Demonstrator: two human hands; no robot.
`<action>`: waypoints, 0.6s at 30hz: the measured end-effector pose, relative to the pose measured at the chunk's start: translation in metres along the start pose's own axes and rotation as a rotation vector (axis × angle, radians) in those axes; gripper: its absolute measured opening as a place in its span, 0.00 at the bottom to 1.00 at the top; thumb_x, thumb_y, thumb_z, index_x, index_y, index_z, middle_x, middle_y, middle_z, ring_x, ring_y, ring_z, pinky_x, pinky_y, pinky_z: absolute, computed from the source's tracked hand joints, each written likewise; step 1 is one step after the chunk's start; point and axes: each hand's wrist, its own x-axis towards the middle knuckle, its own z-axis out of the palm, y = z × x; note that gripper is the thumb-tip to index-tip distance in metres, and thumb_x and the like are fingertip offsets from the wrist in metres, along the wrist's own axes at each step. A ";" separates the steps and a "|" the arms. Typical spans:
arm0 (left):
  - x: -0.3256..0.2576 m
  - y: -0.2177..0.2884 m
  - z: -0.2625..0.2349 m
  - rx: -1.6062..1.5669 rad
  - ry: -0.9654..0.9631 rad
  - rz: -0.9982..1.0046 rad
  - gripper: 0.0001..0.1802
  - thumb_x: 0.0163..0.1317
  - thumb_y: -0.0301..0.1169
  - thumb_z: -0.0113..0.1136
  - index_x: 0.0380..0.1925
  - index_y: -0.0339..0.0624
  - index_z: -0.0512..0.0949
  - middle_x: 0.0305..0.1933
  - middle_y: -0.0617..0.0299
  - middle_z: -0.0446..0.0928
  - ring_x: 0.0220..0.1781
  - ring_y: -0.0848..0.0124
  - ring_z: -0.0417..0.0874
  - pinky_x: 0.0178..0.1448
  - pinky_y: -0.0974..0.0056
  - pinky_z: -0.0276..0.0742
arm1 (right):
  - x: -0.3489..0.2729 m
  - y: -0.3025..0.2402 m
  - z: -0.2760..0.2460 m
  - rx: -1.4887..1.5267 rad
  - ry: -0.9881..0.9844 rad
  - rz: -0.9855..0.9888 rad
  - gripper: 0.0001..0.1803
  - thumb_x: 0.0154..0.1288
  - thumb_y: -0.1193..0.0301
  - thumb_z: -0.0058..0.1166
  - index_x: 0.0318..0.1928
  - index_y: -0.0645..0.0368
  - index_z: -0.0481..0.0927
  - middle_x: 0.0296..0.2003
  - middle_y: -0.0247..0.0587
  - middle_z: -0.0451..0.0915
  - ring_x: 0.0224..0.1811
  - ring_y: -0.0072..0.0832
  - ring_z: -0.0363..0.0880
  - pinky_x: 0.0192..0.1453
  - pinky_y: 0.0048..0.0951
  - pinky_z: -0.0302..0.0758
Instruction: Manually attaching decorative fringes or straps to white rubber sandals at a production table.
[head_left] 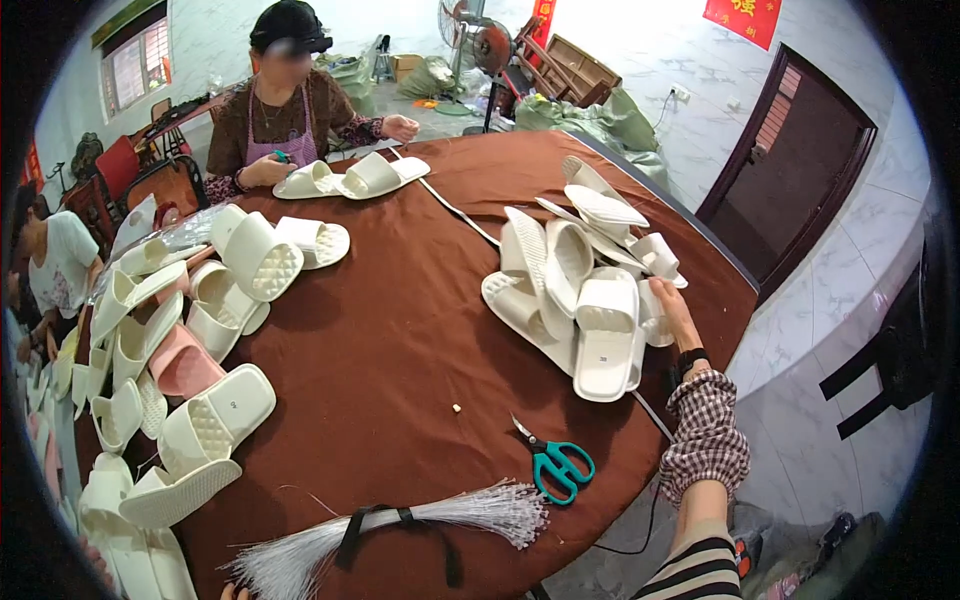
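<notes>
On the right of the table lies a pile of cream slippers (pixel 604 330). My right hand (pixel 678 315) rests against the pile's right side, fingers stretched out along a slipper and the thumb hidden. Only a few fingertips of my left hand (pixel 235 592) show at the lower edge, beside a bundle of thin white plastic strands (pixel 440 510) tied with black bands. Scissors with teal handles (pixel 562 470) lie between that bundle and the slipper pile, blades slightly apart.
A brown cloth (pixel 390 320) covers the round table. More cream slippers (pixel 205 430) and a pink slipper (pixel 186 362) crowd its left side. Across the table, a person (pixel 285 110) holds a small teal-handled tool beside two slippers (pixel 375 176). Another person (pixel 62 260) is at far left.
</notes>
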 end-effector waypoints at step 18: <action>-0.004 -0.005 0.012 -0.060 0.047 0.042 0.16 0.72 0.29 0.49 0.53 0.33 0.77 0.61 0.45 0.73 0.63 0.48 0.71 0.67 0.49 0.64 | -0.094 -0.187 0.206 0.302 -0.886 -0.198 0.27 0.75 0.56 0.48 0.67 0.57 0.68 0.55 0.46 0.76 0.60 0.32 0.74 0.60 0.32 0.76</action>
